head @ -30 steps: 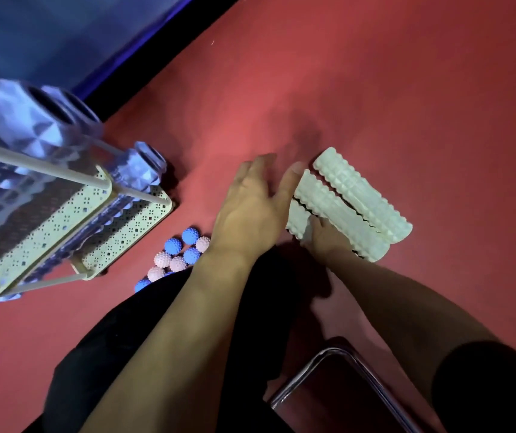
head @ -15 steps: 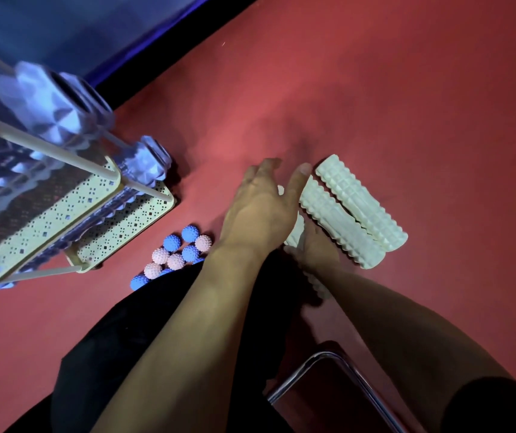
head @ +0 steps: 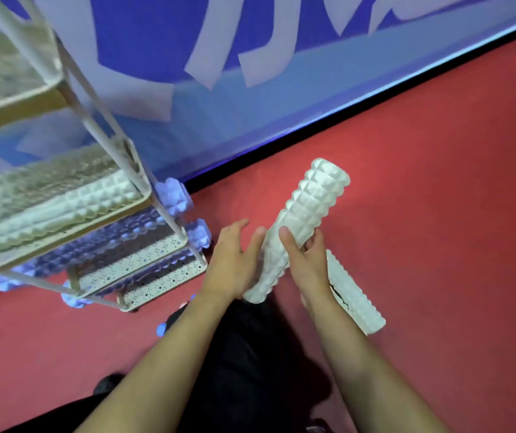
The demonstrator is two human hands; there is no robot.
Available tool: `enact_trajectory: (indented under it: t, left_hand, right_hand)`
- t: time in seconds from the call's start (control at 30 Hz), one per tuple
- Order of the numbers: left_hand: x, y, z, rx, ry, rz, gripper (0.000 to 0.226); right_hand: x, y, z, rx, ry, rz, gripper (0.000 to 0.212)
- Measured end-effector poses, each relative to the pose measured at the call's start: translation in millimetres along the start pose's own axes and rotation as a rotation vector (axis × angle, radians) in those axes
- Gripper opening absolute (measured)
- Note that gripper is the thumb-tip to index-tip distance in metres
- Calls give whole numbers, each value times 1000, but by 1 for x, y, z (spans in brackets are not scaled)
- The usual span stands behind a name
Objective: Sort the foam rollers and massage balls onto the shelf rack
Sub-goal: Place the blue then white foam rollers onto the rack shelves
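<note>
A white ridged foam roller (head: 308,210) is lifted off the red floor, tilted up to the right. My right hand (head: 305,260) grips its middle with thumb and fingers curled round it. My left hand (head: 234,260) touches its lower left side with the thumb, fingers straight. A second white roller (head: 355,295) lies on the floor behind my right wrist. The cream shelf rack (head: 144,195) stands at the left; one tier holds white rollers (head: 63,204), the lower tiers hold blue rollers (head: 119,242).
A blue and white wall banner (head: 250,73) runs behind the rack, with a black strip at its foot. Blue massage balls (head: 161,329) peek out by my left forearm. My dark-clothed legs fill the bottom middle. Red floor (head: 437,198) spreads to the right.
The white roller has been lifted off the floor in my right hand. The view has swung up toward the rack and wall. Most massage balls are now hidden behind my left arm.
</note>
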State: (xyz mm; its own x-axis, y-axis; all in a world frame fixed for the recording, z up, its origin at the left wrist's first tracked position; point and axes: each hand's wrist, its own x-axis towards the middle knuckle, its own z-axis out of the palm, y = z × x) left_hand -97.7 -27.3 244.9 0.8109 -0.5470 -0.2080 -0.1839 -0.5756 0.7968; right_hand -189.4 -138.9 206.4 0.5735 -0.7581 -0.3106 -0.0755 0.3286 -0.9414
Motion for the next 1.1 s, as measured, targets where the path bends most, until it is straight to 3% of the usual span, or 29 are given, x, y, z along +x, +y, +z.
enact_trajectory:
  t: [0.23, 0.37, 0.43, 0.53, 0.67, 0.83, 0.97, 1.03, 1.1]
  left_hand:
    - [-49, 24, -110, 69, 180, 64, 63]
    - [-83, 25, -177, 378, 227, 202, 55]
    - [-99, 22, -210, 516, 234, 229, 66]
    - [-119, 11, -256, 659, 243, 173, 85]
    - [-136, -2, -296, 622, 185, 60, 88]
    - [-147, -20, -322, 527, 173, 9, 86]
    - [-152, -35, -347, 767, 263, 68, 88]
    - [-150, -43, -361, 843, 277, 81, 96]
    - [-147, -49, -371, 944, 271, 96, 100]
  right_hand:
    - [-66, -78, 85, 283, -194, -69, 44]
    - [-103, -97, 132, 362, -305, -19, 42]
    - [-120, -105, 155, 417, -338, 57, 44]
    - [-141, -110, 186, 434, -408, 143, 48]
    - [-162, -110, 218, 369, -516, 172, 48]
    - [-172, -110, 235, 167, -626, 160, 59]
    - [-174, -138, 230, -521, -779, 35, 56]
    - [-171, -154, 231, -754, -772, -140, 52]
    - [-167, -170, 237, -886, -659, -467, 52]
